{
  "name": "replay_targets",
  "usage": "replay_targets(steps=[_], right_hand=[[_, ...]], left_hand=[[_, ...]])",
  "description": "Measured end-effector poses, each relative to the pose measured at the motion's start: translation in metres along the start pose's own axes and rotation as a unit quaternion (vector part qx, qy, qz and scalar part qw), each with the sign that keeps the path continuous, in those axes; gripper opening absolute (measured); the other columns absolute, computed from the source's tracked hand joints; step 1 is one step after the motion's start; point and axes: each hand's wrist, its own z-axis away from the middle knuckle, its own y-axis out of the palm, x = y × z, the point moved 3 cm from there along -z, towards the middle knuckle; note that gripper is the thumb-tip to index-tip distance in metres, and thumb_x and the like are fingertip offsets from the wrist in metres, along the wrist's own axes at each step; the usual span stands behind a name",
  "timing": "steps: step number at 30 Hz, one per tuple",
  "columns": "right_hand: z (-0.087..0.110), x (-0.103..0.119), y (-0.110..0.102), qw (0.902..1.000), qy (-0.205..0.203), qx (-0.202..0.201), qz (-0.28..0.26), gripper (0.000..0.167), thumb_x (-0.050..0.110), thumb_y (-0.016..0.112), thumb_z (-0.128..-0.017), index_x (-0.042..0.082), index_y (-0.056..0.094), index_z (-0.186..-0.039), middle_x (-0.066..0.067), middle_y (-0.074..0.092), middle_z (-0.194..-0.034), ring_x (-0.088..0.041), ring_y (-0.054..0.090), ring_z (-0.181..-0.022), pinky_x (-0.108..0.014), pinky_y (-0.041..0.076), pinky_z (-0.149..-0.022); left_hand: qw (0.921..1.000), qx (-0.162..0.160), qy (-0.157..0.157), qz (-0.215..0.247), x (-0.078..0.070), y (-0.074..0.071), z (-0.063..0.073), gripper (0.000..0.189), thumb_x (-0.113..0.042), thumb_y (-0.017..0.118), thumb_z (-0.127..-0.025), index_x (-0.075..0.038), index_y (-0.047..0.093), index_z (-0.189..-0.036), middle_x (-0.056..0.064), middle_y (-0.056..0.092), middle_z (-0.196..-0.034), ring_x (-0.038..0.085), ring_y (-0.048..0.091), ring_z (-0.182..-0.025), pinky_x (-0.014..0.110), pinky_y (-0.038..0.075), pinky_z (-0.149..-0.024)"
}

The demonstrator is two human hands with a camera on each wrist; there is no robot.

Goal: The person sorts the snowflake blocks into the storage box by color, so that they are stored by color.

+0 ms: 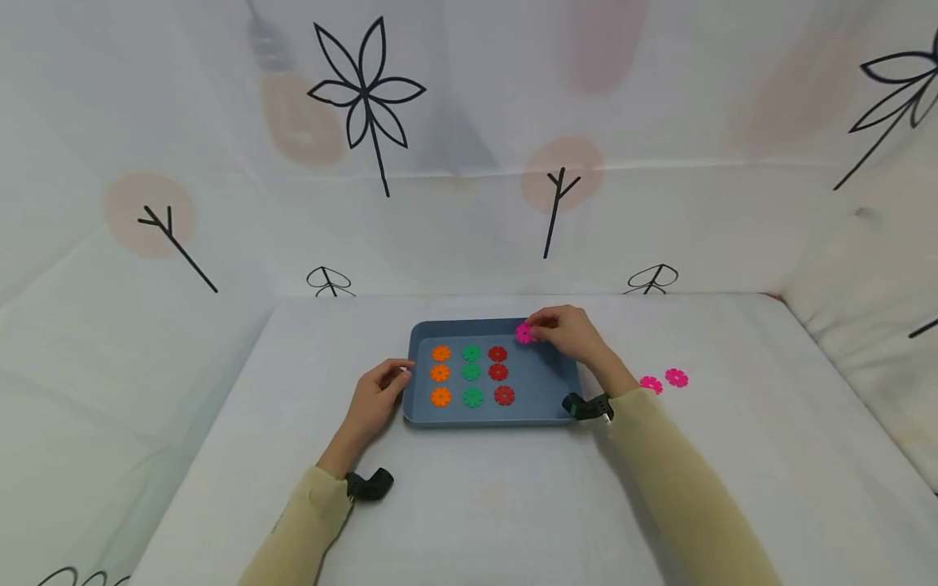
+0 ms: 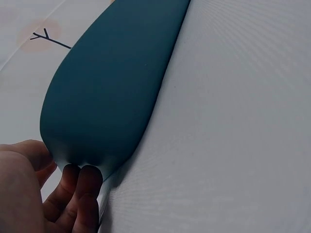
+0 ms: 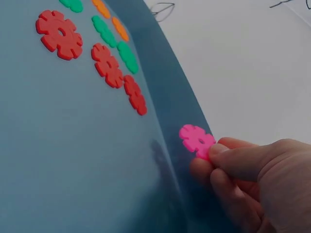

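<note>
A grey-blue tray (image 1: 458,415) holds rows of notched plastic discs: orange (image 1: 440,373), green (image 1: 471,372) and red (image 1: 498,372), three of each. My right hand (image 1: 567,332) pinches a pink notched disc (image 3: 195,140) between thumb and fingertips, over the tray's far edge to the right of the red column. At the tray's left end, my left hand (image 1: 377,396) holds the rim. From the left wrist view, fingertips (image 2: 88,175) of that hand press on the tray's outer wall (image 2: 104,97).
Two more pink discs (image 1: 677,378) lie on the white tabletop right of the tray, one partly behind the right forearm. White cloth (image 1: 469,236) with line-drawn plants hangs behind and at the sides. Dark bands with cameras (image 1: 370,485) are on both wrists.
</note>
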Motion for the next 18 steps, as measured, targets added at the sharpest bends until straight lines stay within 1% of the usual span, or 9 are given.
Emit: replay_targets(steps=[3,6,9,15,18], right_hand=[[-0.0008,0.0,0.0025,0.9997,0.008,0.008,0.022,0.017,0.016,0.07,-0.094,0.009,0.076,-0.108,-0.009,0.072,-0.105,-0.026,0.062,-0.096,-0.044,0.05,-0.088],[-0.0014,0.0008,0.004,0.9992,0.016,0.01,0.034,0.016,0.017,0.071,-0.094,0.01,0.077,-0.107,-0.009,0.072,-0.106,-0.027,0.062,-0.098,-0.045,0.049,-0.089],[-0.0017,0.0033,0.0046,0.999,0.015,0.007,0.042,0.016,0.015,0.07,-0.094,0.008,0.077,-0.107,-0.011,0.072,-0.107,-0.028,0.061,-0.098,-0.046,0.049,-0.089],[-0.0027,0.0073,0.0058,0.9971,0.007,0.003,0.076,0.016,0.013,0.07,-0.094,0.007,0.077,-0.106,-0.01,0.073,-0.103,-0.027,0.062,-0.096,-0.045,0.05,-0.086],[-0.0031,0.0079,0.0055,0.9968,0.008,0.001,0.08,0.016,0.013,0.07,-0.093,0.006,0.077,-0.106,-0.01,0.073,-0.102,-0.027,0.062,-0.095,-0.044,0.05,-0.085]], left_hand=[[1.0,0.002,-0.003,0.0,0.0002,0.0003,0.0001,0.025,-0.009,0.058,-0.102,0.005,0.067,-0.12,0.024,0.06,-0.088,0.014,0.05,-0.072,0.023,0.042,-0.065],[0.9999,0.004,-0.009,0.003,0.0,0.0003,0.0005,0.025,-0.009,0.058,-0.101,0.005,0.066,-0.12,0.025,0.061,-0.09,0.013,0.05,-0.072,0.022,0.042,-0.066],[0.9999,0.002,-0.015,0.004,-0.0011,-0.0002,0.0008,0.025,-0.009,0.058,-0.101,0.005,0.066,-0.12,0.025,0.061,-0.091,0.014,0.051,-0.072,0.023,0.042,-0.066],[0.9998,0.003,-0.02,0.001,-0.0037,-0.0006,0.0006,0.025,-0.009,0.058,-0.102,0.005,0.066,-0.121,0.024,0.062,-0.094,0.016,0.051,-0.075,0.023,0.043,-0.067],[0.9998,0.004,-0.019,0.003,-0.0036,-0.0006,0.0004,0.025,-0.009,0.057,-0.102,0.005,0.066,-0.121,0.024,0.062,-0.092,0.015,0.051,-0.074,0.023,0.042,-0.067]])
